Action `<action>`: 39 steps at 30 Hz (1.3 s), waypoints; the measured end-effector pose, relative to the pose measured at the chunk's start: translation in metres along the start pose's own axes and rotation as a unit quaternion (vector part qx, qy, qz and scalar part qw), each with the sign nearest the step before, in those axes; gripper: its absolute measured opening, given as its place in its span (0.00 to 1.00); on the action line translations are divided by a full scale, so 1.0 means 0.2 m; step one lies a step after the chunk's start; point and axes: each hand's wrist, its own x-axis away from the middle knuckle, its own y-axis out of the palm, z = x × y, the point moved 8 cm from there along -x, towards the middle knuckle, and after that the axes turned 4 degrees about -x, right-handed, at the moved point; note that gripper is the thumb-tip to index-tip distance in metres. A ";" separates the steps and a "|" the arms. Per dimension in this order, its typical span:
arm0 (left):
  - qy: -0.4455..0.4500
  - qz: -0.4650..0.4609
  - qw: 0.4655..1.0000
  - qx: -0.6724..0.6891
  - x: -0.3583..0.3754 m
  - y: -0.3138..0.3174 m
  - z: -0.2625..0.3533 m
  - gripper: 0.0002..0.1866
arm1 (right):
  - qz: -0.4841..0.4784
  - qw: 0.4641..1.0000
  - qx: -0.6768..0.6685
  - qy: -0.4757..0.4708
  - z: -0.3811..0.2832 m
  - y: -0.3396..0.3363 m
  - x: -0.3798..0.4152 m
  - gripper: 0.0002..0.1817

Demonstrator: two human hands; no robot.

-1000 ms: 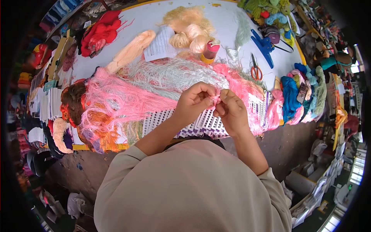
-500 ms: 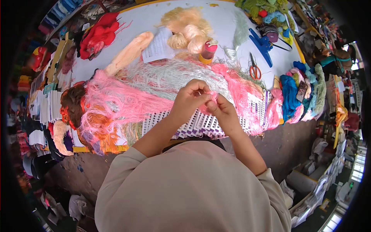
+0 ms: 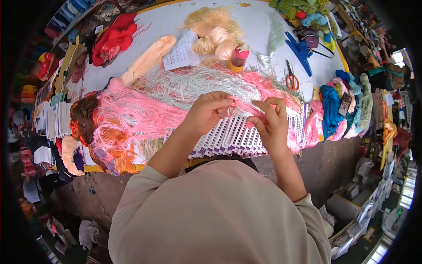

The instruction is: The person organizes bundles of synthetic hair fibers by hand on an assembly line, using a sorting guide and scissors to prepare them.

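A short bundle of pink thread [image 3: 247, 108] stretches between my two hands, above the rows of punched cards. My left hand [image 3: 210, 113] pinches one end of it with thumb and fingertips. At the other end, my right hand [image 3: 273, 122] has the strands between its bent fingers, thumb and forefinger parted around them; the exact grip is partly hidden. Below lie white punched thread cards [image 3: 233, 140] in overlapping rows. Loose pink thread [image 3: 136, 110] spreads at the left, and pale grey-white thread [image 3: 189, 86] lies just beyond my hands.
Orange-handled scissors [image 3: 292, 81] and a blue clamp-like tool [image 3: 300, 52] lie at the right. A thread cone [image 3: 238, 57], cream balls [image 3: 222, 37], a printed sheet [image 3: 180, 53] and a red skein [image 3: 115, 38] are farther back. Blue skeins [image 3: 330, 105] sit at the right edge.
My hands have moved apart, the left leftward and the right rightward. The pink thread, bunched between my fingertips before, is now drawn out between them, and more of the cards shows.
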 end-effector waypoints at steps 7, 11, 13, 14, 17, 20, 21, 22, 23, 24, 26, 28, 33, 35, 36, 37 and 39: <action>-0.049 -0.029 0.991 0.122 0.00 0.04 -0.05 0.03 | -0.001 0.987 -0.120 0.102 0.32 0.04 0.03 0.04; -0.005 -0.008 0.997 0.082 -0.02 0.04 -0.04 0.04 | 0.013 1.000 -0.007 -0.016 0.22 0.07 -0.01 0.14; -0.010 0.011 0.997 0.075 -0.02 0.05 -0.06 0.05 | -0.006 0.998 -0.052 -0.023 0.11 0.08 -0.02 0.18; -0.016 0.029 0.997 0.066 -0.02 0.04 -0.07 0.05 | -0.028 0.995 -0.001 -0.092 0.03 0.12 0.00 0.19; -0.028 0.006 0.999 0.032 0.00 0.07 -0.09 0.03 | -0.040 0.996 0.018 -0.082 0.08 0.16 0.00 0.15; -0.002 0.037 0.998 -0.049 0.00 0.04 -0.05 0.04 | -0.056 0.994 -0.091 0.023 0.18 0.21 0.02 0.09; -0.001 0.038 0.998 -0.049 0.01 0.04 -0.04 0.04 | -0.043 0.971 -0.205 0.114 0.26 0.23 0.04 0.05; 0.008 0.046 0.997 -0.064 0.01 0.03 -0.03 0.04 | -0.028 0.910 -0.362 0.202 0.33 0.29 0.07 0.02; 0.017 0.054 0.995 -0.080 0.01 0.03 -0.02 0.04 | -0.029 0.910 -0.361 0.202 0.36 0.31 0.07 0.02; 0.017 0.055 0.995 -0.079 0.01 0.02 -0.03 0.04 | -0.017 0.824 -0.506 0.256 0.41 0.35 0.09 0.04; 0.035 0.037 0.999 -0.014 -0.01 0.00 -0.03 0.05 | -0.005 0.712 -0.634 0.302 0.43 0.40 0.11 0.06; 0.034 0.043 0.998 -0.022 -0.01 0.00 -0.02 0.05 | 0.041 0.809 -0.488 0.325 0.43 0.35 0.12 0.14; 0.026 0.082 0.994 -0.071 0.01 0.02 0.01 0.05 | -0.005 0.968 -0.241 0.075 0.21 0.25 0.01 0.20; 0.013 0.073 0.991 -0.114 0.00 0.02 -0.01 0.05 | -0.038 0.983 -0.168 0.064 0.18 0.28 -0.01 0.13; 0.013 0.071 0.991 -0.114 0.00 0.03 -0.01 0.05 | -0.036 0.983 -0.167 0.064 0.19 0.27 -0.01 0.13; 0.048 0.095 0.981 -0.162 0.00 0.03 0.03 0.06 | -0.061 0.983 -0.153 0.083 0.23 0.29 0.00 0.10; 0.083 0.122 0.967 -0.210 0.01 0.01 0.07 0.07 | -0.062 0.981 -0.156 0.097 0.28 0.29 0.01 0.09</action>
